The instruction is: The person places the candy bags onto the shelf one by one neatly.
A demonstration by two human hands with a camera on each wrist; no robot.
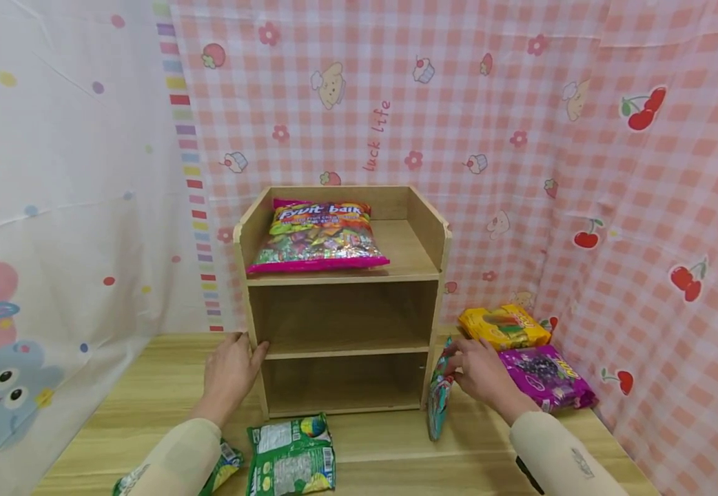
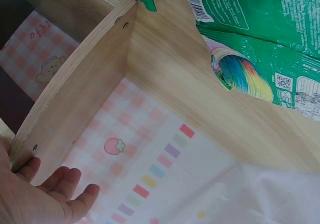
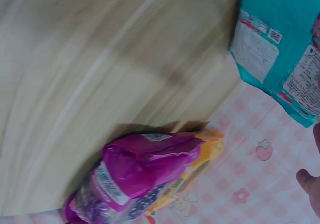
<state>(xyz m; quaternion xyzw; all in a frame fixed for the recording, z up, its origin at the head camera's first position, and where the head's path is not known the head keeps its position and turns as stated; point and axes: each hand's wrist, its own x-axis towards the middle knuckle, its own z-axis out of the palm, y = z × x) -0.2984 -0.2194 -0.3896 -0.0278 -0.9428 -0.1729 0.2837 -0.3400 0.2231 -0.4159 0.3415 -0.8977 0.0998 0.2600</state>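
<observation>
A three-tier wooden shelf (image 1: 340, 355) stands at the centre in the head view. My left hand (image 1: 230, 368) grips its left side panel (image 2: 75, 88), thumb at the front edge and fingers along the outer face; in the left wrist view some fingertips (image 2: 87, 196) hang loose off the wood. Beside the shelf's right side, my right hand (image 1: 479, 368) holds a teal candy bag (image 1: 438, 399) upright on its edge. The right wrist view shows the bag's printed back (image 3: 275, 53), with two fingertips (image 3: 306, 180) just off its lower edge. The top tier bears a pink-edged fruit candy bag (image 1: 322, 238).
Green candy bags (image 1: 291, 455) lie on the wooden table (image 1: 371, 448) before the shelf, one partly under my left forearm. At right lie a purple grape candy bag (image 1: 548, 375) and a yellow bag (image 1: 504, 325). Checked cloth (image 1: 359, 138) hangs behind.
</observation>
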